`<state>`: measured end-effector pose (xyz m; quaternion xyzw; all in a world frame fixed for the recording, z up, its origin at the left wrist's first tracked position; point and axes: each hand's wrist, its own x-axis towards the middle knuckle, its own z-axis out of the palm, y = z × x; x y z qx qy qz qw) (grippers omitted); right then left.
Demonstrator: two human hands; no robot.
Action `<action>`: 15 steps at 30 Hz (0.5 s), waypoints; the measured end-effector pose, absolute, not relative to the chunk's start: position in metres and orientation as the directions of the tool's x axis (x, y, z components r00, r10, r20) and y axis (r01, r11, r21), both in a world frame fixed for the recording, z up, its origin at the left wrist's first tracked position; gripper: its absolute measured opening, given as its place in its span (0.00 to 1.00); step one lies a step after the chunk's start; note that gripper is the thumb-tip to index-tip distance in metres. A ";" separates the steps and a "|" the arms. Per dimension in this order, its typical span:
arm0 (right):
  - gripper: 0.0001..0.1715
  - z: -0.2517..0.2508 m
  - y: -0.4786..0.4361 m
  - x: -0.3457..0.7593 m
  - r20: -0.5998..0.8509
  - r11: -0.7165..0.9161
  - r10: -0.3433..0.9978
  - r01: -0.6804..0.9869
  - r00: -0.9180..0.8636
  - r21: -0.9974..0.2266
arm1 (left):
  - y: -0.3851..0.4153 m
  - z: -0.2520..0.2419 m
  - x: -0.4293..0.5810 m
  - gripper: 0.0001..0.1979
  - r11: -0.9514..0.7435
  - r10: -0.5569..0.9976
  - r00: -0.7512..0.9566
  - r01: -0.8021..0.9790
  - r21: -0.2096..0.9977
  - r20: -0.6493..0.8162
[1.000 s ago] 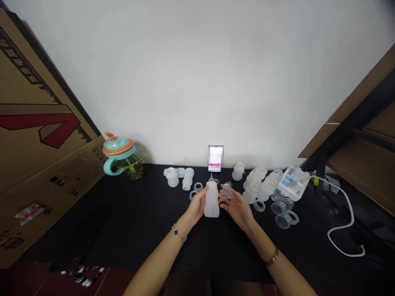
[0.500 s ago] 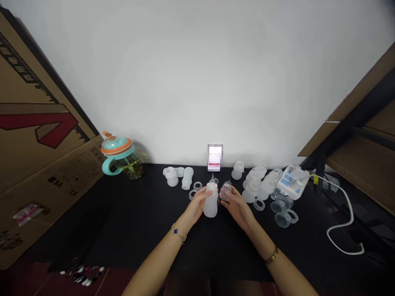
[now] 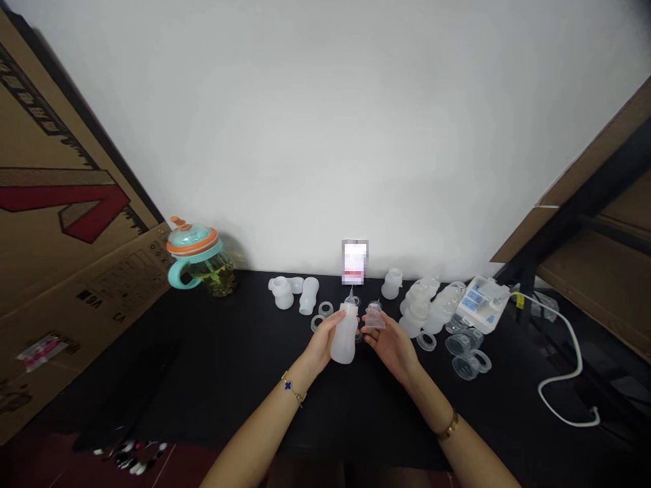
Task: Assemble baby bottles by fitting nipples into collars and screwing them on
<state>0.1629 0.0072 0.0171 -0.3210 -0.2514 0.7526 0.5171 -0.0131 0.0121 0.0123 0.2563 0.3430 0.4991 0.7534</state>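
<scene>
My left hand (image 3: 321,344) is wrapped round a white translucent bottle (image 3: 344,335), held upright and slightly tilted over the black table (image 3: 213,359). My right hand (image 3: 389,342) pinches a small clear plastic cap (image 3: 374,316) just right of the bottle's neck. The cap and the bottle's top are close but apart. Both wrists wear bracelets.
Loose white bottles (image 3: 309,295) and clear rings (image 3: 325,309) lie behind my hands. More bottles and clear caps (image 3: 432,305) cluster at the right beside a white device (image 3: 481,303) with a cable (image 3: 569,366). A teal-and-orange cup (image 3: 199,259) stands at the left by cardboard boxes (image 3: 66,224).
The bottle has tilted a little, its base swinging left toward my left hand. My right hand drew the cap slightly away from the bottle's neck after bringing it close.
</scene>
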 end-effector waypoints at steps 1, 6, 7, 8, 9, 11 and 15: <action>0.18 0.017 0.007 0.163 -0.223 -0.328 0.944 -0.619 -0.243 -0.714 | 0.012 0.013 -0.013 0.21 0.376 0.926 0.264 -0.576 0.726 -0.270; 0.20 0.017 0.005 0.163 -0.179 -0.248 0.969 -0.607 -0.173 -0.755 | 0.012 0.014 -0.013 0.20 0.370 0.928 0.256 -0.577 0.728 -0.269; 0.21 0.016 0.004 0.163 -0.175 -0.242 0.970 -0.604 -0.169 -0.759 | 0.012 0.014 -0.013 0.20 0.367 0.930 0.255 -0.577 0.729 -0.266; 0.23 0.016 0.004 0.163 -0.174 -0.238 0.971 -0.603 -0.164 -0.761 | 0.012 0.014 -0.013 0.20 0.365 0.930 0.255 -0.578 0.730 -0.263; 0.24 0.016 0.003 0.163 -0.172 -0.235 0.972 -0.603 -0.161 -0.763 | 0.012 0.015 -0.012 0.20 0.364 0.931 0.258 -0.579 0.730 -0.260; 0.24 0.016 0.003 0.162 -0.165 -0.231 0.972 -0.600 -0.165 -0.766 | 0.011 0.016 -0.012 0.20 0.363 0.931 0.264 -0.581 0.728 -0.253; 0.25 0.017 0.002 0.163 -0.163 -0.245 0.968 -0.591 -0.189 -0.768 | 0.011 0.015 -0.012 0.20 0.355 0.933 0.266 -0.583 0.731 -0.241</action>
